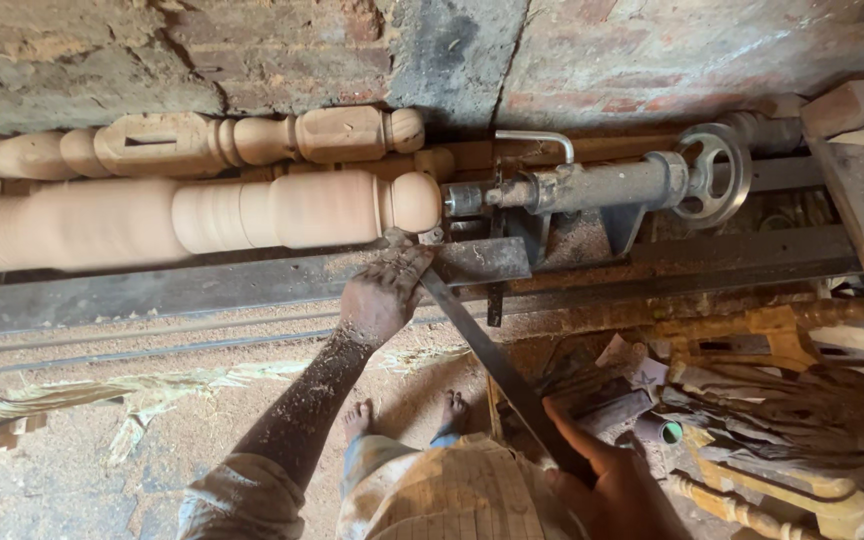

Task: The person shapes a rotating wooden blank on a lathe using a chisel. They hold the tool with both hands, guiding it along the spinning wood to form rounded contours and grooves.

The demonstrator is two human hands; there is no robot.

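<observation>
Right hand [607, 480] lowest in view, fingers wrapped round the handle end of a long flat chisel [492, 355]. Blade runs up-left to the left hand [384, 295], dust-caked, fingers curled over the blade near its tip on the tool rest. Tip meets the blurred turned wood spindle [202, 215] by its ball end. Tailstock [592, 185] with handwheel right, finished spindle [192, 145] behind against brick wall

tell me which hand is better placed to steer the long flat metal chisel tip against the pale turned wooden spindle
Left. The left hand rests near the long flat metal chisel tip beside the pale turned wooden spindle; the right hand grips the far handle end.
</observation>
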